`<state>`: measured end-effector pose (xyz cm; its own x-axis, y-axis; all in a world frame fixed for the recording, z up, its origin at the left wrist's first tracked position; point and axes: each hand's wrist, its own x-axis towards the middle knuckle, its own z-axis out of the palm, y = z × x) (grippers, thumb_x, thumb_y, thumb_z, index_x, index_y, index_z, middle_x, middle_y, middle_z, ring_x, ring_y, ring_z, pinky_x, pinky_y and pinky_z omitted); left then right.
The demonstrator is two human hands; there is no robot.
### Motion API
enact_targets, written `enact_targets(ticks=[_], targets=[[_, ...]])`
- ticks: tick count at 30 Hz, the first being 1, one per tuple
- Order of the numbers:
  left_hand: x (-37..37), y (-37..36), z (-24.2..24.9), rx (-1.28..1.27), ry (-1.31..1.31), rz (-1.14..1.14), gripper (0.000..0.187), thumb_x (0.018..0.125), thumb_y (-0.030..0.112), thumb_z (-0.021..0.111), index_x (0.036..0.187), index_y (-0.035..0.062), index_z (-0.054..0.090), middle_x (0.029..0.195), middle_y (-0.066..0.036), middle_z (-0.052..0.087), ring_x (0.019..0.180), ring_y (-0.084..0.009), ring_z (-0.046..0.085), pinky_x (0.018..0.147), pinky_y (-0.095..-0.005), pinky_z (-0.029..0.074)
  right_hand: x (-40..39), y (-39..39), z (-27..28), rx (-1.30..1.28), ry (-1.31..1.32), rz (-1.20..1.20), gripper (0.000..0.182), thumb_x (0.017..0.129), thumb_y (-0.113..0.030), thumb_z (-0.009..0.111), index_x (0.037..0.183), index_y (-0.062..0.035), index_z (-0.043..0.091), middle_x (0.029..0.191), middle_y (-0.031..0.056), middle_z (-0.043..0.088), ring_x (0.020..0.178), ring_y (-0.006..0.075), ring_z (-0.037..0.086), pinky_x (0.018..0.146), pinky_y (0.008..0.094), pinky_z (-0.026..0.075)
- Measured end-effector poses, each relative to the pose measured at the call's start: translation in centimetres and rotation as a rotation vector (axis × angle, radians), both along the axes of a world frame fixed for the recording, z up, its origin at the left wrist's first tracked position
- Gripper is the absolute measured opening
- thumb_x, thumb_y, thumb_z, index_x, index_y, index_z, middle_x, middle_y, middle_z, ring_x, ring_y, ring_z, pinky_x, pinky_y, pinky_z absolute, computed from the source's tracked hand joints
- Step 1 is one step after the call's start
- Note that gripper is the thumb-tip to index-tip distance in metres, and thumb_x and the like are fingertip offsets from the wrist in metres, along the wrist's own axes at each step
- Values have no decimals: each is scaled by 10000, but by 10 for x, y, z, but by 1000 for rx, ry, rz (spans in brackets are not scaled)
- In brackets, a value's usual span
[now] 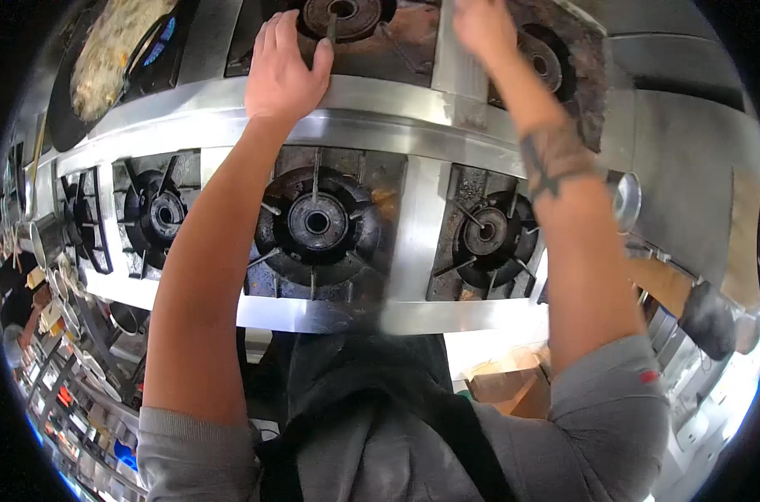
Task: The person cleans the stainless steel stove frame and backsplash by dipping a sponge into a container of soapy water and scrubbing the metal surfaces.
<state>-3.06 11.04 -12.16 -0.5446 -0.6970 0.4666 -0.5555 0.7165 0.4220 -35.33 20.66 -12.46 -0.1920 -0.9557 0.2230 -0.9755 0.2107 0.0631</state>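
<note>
I can see four burners (300, 220) on the near side of the long steel rail (380, 130), two uncovered burners (541, 60) beyond it, one blue flame (159, 43) and one food-filled pan (112, 54) beyond its left part.

In this view I cannot find any text, label, brand, number or sign which is possible to read.

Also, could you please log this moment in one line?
left hand: beside rear middle burner | right hand: blurred, near steel divider | blue flame: rear left
</note>
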Motion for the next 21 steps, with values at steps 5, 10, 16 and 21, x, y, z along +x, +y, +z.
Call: enact_targets(ticks=[5,10,16,21], targets=[[-2,3,5,44,-14,24,642,988,357,666,1479,2,456,1502,-233,517,1434,-411,450,1176,-485,409,111,121,12,12,91,-52,449,911,-177,656,1318,10,634,1369,198,646,1288,355,606,1183,517,391],[-2,0,4,53,-1,23,635,988,348,666,1477,1,457,1496,-239,522,1438,-414,449,1187,-485,400,18,9,1,98,79,-98,510,922,-150,601,1409,2,598,1488,232,582,1388,388,549,1216,547,373],[2,0,4,52,26,0,632,963,333,658,1448,-29,478,1479,-249,538,1445,-422,438,1204,-504,384,-1,-13,9,72,196,7,410,900,-179,607,1247,37,639,1326,221,655,1304,386,570,1136,485,427],[-2,3,12,55,39,17,627,958,310,661,1440,-46,475,1464,-259,538,1441,-429,440,1211,-503,374,109,110,33,195,-89,-38,450,944,-118,614,1343,86,575,1386,261,603,1347,394,555,1222,478,366]])
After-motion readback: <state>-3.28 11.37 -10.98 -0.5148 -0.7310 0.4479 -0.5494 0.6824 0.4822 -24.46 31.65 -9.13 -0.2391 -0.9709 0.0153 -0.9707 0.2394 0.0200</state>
